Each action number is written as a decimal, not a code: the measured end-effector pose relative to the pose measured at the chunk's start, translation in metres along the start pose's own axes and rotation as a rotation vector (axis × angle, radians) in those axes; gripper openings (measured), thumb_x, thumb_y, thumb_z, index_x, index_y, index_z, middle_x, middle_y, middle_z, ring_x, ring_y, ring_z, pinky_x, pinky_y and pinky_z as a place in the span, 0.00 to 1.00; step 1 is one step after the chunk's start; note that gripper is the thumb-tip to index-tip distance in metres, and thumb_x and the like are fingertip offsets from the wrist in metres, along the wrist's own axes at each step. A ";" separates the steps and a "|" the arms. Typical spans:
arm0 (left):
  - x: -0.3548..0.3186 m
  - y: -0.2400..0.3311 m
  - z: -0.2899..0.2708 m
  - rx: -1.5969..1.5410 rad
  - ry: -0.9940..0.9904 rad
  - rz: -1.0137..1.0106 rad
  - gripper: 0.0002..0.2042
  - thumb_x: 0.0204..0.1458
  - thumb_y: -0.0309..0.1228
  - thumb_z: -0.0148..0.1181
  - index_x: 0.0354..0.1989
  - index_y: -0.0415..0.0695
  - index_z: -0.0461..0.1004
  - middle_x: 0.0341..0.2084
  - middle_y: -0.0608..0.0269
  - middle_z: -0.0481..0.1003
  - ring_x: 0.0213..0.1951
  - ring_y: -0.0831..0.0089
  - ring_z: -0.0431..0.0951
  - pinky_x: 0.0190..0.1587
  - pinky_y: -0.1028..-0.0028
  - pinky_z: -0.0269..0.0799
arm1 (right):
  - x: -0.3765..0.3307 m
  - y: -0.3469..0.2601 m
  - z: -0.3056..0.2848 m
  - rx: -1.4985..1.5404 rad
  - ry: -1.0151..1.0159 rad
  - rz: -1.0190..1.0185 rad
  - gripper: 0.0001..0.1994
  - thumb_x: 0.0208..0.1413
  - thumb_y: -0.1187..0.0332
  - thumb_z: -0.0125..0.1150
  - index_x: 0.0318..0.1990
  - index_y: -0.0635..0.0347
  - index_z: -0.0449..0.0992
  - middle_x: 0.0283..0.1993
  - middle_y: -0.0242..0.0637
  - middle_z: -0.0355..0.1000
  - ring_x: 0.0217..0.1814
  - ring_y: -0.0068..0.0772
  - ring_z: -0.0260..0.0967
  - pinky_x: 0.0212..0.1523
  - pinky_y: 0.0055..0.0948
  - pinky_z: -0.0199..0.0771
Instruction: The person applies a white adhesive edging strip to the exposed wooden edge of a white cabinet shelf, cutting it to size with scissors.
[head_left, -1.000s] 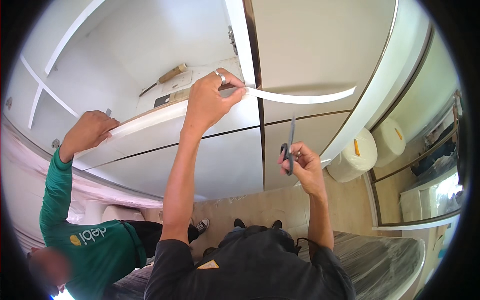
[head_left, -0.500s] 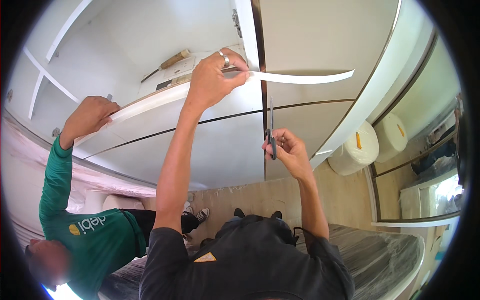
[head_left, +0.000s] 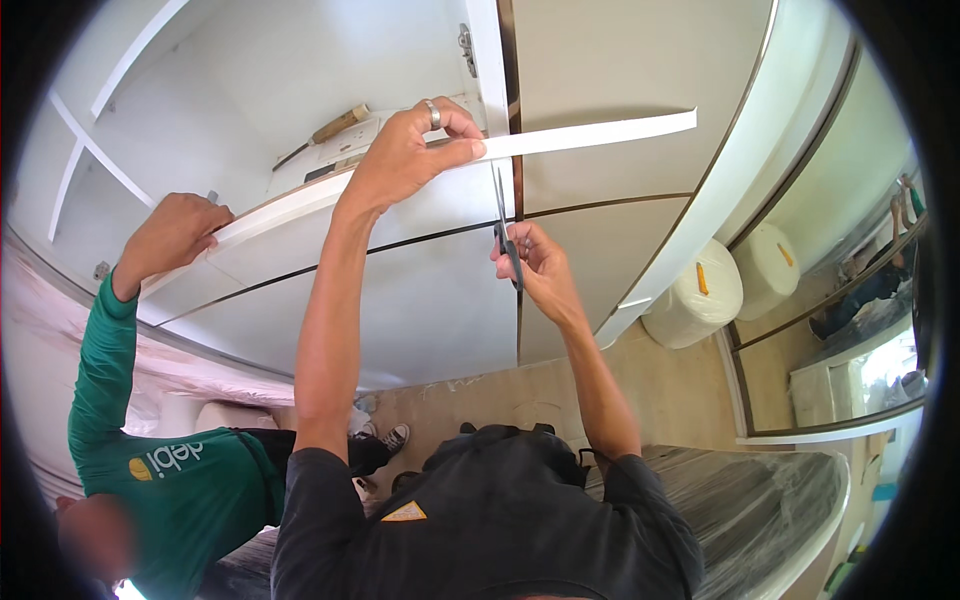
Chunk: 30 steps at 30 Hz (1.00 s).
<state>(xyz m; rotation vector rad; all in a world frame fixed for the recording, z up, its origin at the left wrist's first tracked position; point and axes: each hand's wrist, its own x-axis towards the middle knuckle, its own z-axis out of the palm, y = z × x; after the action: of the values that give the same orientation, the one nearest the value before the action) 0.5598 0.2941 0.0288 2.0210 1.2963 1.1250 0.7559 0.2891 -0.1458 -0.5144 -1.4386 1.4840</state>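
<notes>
My left hand (head_left: 408,158) pinches a long white edging strip (head_left: 600,135) between thumb and fingers at the cabinet's open front. The strip's free end sticks out to the right, past the dark gap between cabinet sections. Left of my hand, a white front edge (head_left: 290,208) runs to a co-worker's hand (head_left: 175,235) that presses on its far left end. My right hand (head_left: 540,265) is closed round the dark handles of a pair of scissors (head_left: 505,225). Its blades point up, their tips just below the strip near my left fingertips.
A wooden-handled tool (head_left: 335,125) lies inside the open cabinet. The co-worker in a green shirt (head_left: 190,490) stands at left. A plastic-wrapped white stool (head_left: 695,290) stands at right beside a mirror (head_left: 830,330). Behind me is a plastic-covered dark couch (head_left: 740,510).
My right hand has brought the scissors up and left, closer to the strip. The strip's free end has lifted and now slants upward. My left hand still pinches it.
</notes>
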 end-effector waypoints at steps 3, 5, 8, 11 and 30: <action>0.002 -0.002 -0.002 -0.021 -0.036 -0.015 0.08 0.52 0.34 0.67 0.29 0.43 0.78 0.35 0.71 0.74 0.43 0.75 0.72 0.57 0.68 0.62 | 0.009 -0.002 0.006 -0.006 0.045 -0.070 0.14 0.55 0.68 0.69 0.43 0.61 0.71 0.36 0.30 0.72 0.34 0.18 0.66 0.36 0.22 0.69; 0.003 -0.003 -0.002 -0.018 -0.030 -0.001 0.09 0.51 0.34 0.68 0.30 0.41 0.79 0.34 0.68 0.76 0.40 0.75 0.74 0.50 0.69 0.68 | 0.014 -0.005 0.010 -0.008 0.089 -0.102 0.13 0.53 0.73 0.69 0.41 0.62 0.70 0.31 0.26 0.70 0.29 0.14 0.62 0.32 0.20 0.65; 0.004 -0.008 -0.003 -0.025 -0.041 0.004 0.10 0.51 0.35 0.68 0.31 0.41 0.80 0.32 0.66 0.77 0.38 0.75 0.75 0.46 0.70 0.70 | 0.020 -0.008 0.009 -0.040 0.119 -0.113 0.13 0.52 0.72 0.71 0.40 0.61 0.71 0.31 0.25 0.70 0.28 0.13 0.62 0.31 0.18 0.64; 0.006 -0.009 -0.005 -0.024 -0.086 -0.021 0.08 0.52 0.34 0.66 0.31 0.42 0.78 0.31 0.69 0.76 0.38 0.77 0.74 0.47 0.72 0.69 | 0.022 -0.013 0.009 -0.061 0.129 -0.109 0.12 0.53 0.71 0.71 0.39 0.61 0.71 0.30 0.25 0.70 0.28 0.13 0.61 0.31 0.18 0.63; 0.011 -0.014 -0.005 -0.039 -0.107 -0.060 0.10 0.52 0.36 0.67 0.31 0.42 0.80 0.29 0.68 0.77 0.37 0.78 0.74 0.45 0.74 0.70 | 0.028 -0.018 0.011 -0.212 0.198 -0.150 0.11 0.53 0.69 0.71 0.36 0.60 0.72 0.27 0.22 0.67 0.29 0.13 0.61 0.32 0.19 0.64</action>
<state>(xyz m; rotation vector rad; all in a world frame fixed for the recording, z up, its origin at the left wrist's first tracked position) 0.5511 0.3099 0.0249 1.9727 1.2629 0.9933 0.7405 0.3036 -0.1185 -0.6497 -1.4507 1.1366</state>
